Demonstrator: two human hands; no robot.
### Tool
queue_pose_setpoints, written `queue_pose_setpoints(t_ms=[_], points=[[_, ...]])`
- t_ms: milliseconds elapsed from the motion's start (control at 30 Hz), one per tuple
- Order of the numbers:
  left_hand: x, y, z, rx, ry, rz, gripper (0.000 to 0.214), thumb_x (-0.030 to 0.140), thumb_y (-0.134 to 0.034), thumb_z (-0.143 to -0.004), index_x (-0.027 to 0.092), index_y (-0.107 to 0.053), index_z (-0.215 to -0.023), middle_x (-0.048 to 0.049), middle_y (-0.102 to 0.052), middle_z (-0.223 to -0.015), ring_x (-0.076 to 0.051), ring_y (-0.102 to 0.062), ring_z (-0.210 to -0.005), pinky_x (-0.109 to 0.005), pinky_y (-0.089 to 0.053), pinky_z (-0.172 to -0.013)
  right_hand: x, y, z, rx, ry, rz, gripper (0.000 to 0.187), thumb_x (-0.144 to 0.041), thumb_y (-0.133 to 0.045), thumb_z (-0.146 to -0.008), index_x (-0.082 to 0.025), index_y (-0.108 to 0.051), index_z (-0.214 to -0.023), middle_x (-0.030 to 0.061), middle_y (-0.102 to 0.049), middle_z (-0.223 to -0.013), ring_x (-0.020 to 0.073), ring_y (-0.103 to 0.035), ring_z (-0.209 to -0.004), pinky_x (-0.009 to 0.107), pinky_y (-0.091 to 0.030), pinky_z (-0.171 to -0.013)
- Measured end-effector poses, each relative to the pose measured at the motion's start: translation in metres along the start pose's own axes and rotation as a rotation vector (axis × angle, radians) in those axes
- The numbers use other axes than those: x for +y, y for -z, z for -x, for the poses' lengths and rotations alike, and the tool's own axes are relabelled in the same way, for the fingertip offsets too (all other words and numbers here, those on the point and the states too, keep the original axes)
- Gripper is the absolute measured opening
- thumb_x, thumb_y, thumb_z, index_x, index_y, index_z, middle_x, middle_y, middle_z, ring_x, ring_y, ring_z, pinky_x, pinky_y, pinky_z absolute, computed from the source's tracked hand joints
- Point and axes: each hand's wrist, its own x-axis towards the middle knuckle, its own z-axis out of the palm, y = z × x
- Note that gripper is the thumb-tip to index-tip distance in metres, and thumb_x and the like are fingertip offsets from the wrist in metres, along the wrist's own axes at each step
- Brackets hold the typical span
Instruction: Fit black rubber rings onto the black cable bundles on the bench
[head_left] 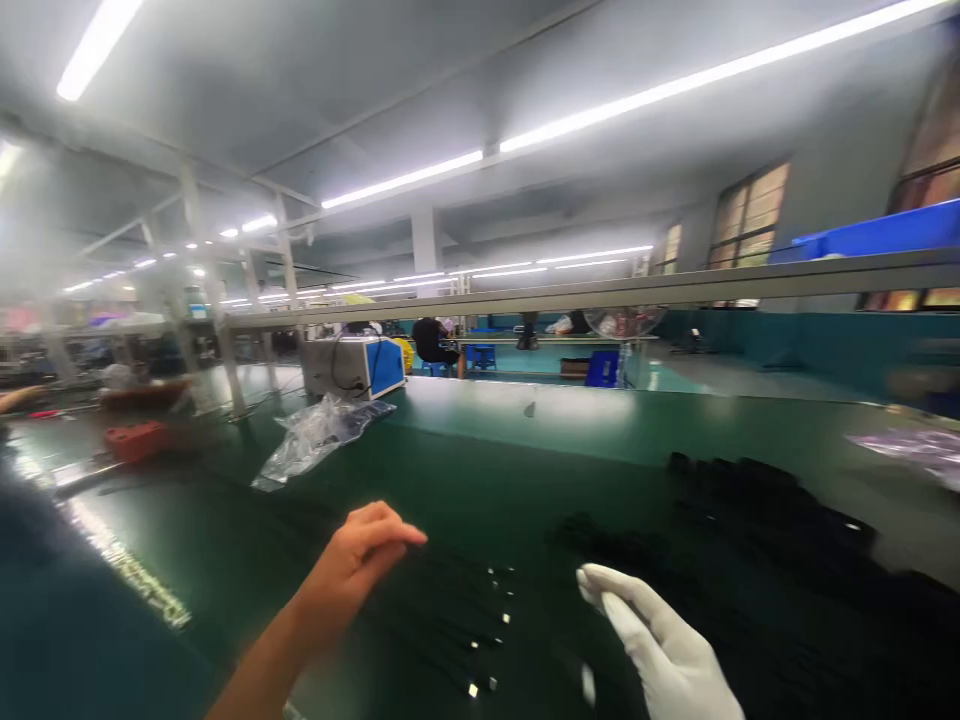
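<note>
Honestly, we couldn't call this far along. A short row of black leads (480, 620) with small bright metal tips lay side by side on the green worktop (225, 540), between the 2 hands, and that row was the only bit that looked sorted. The big loose heap of black cables (757, 520) sat to the right of it, well apart from the left hand, so by our guess most of the pile was left to go through.

The left hand (360, 560), bare, hung over the left end of the row with its fingers (390, 535) loosely curled. Nothing showed in it, but the thumb side was turned away, so we couldn't tell if it pinched a thin lead or even touched the row. The right hand (660, 650), in a white glove, was held flat and open with nothing in it, just beside the row's right end.

Hard bits: the whole frame was smeared by motion, and black leads on dark green barely showed, so we couldn't count them or name the plug type. The right wrist was cut off at the bottom edge. Further back, a crumpled clear plastic bag (315, 435) and a grey and blue machine (352, 365) were readable. The orange thing (135, 440) at far left wasn't.
</note>
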Motion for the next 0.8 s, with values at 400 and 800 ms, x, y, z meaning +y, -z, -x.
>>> queue_pose_setpoints(t_ms=[400,800], points=[[0.074,-0.070,-0.004,-0.364,-0.082,-0.090,0.016,0.019,-0.061,-0.084,0.027,-0.069,-0.095,-0.0002,-0.067,-0.094,-0.020,-0.057,-0.097,-0.044,-0.022,-0.107,0.046,-0.034,0.023,-1.003,-0.578,-0.523,0.037,-0.024,-0.055,-0.062,-0.001,-0.068,-0.088,0.0127,-0.068,-0.074,0.0150,-0.061,-0.064,0.026,-0.043,-0.064],[0.086,-0.089,-0.029,-0.453,-0.145,0.081,0.016,0.015,-0.059,-0.086,0.025,-0.070,-0.079,0.0027,-0.062,-0.082,-0.015,-0.056,-0.086,-0.038,-0.024,-0.107,0.056,-0.029,0.022,-1.052,-0.526,-0.591,0.039,-0.019,-0.060,-0.062,-0.003,-0.071,-0.096,0.0122,-0.070,-0.087,0.0189,-0.062,-0.081,0.031,-0.042,-0.078]])
